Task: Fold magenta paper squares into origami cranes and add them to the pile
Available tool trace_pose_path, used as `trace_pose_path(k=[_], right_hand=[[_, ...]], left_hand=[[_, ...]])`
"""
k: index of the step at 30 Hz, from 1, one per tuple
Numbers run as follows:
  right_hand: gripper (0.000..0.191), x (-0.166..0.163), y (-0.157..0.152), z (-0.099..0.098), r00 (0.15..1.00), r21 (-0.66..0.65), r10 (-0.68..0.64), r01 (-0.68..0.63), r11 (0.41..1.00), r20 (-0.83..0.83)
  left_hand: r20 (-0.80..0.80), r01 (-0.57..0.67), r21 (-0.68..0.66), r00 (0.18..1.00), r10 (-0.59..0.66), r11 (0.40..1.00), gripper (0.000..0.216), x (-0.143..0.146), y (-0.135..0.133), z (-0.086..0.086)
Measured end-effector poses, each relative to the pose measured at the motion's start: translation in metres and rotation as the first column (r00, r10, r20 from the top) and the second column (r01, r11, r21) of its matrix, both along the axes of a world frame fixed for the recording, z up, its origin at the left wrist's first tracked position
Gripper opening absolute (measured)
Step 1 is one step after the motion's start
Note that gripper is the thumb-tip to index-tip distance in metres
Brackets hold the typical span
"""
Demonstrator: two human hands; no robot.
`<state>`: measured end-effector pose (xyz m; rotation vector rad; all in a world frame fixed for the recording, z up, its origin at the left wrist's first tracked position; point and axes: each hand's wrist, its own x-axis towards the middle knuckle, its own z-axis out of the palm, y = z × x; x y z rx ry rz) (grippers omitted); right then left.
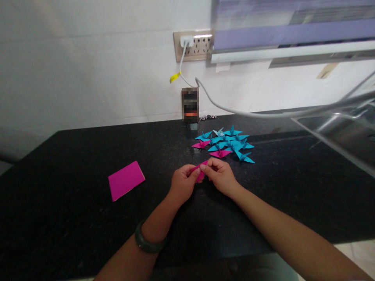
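Note:
Between my two hands is a small piece of folded pink origami paper (200, 176), partly hidden by the fingers. My left hand (184, 182) pinches its left side, with the thumb on top. On its right side, the thumb and fingers of my right hand (222, 176) close on the upper edge. Just beyond the hands lies a cluster of folded paper cranes: several blue cranes (230, 143), a pale one (218, 133), and pink cranes (220, 153) at the near side. Off to the left, a stack of pink paper (126, 180) rests flat on the counter.
The black speckled counter (73, 218) meets a white wall. A blurred-out upright box or device (190, 104) leans there beside a beaded string (208, 117). From a wall socket (202, 45), a white cable (216, 103) runs rightward toward a metal sink or rack (351, 136).

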<state>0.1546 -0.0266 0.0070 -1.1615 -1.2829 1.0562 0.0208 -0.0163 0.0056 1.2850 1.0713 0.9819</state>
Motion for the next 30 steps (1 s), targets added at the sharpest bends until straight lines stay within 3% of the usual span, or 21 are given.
trace_pose_path(k=[5,12,17,21,30], right_hand=[[0.029,0.006,0.002,0.003,0.999,0.012,0.000,-0.001,1.000,0.046],[0.034,0.013,0.004,0.002,0.965,-0.113,0.255,-0.248,0.962,0.060],[0.034,0.011,0.002,0.002,0.975,-0.115,0.220,-0.218,0.969,0.006],[0.030,0.008,0.000,0.000,0.960,-0.139,0.276,-0.269,0.953,0.037],[0.024,0.012,0.004,-0.001,0.983,-0.080,0.158,-0.151,0.985,0.090]], left_hand=[[0.014,0.063,-0.046,0.998,-0.062,0.997,0.020,0.000,0.000,0.002],[0.035,0.247,-0.136,0.969,-0.244,0.960,0.014,-0.005,0.000,0.004],[0.179,0.135,-0.155,0.978,-0.106,0.979,0.017,-0.008,0.003,0.001],[0.279,0.027,-0.166,0.960,0.021,0.986,0.017,-0.007,0.005,0.000],[0.236,0.003,-0.128,0.971,0.027,0.992,0.015,-0.006,0.004,0.000]])
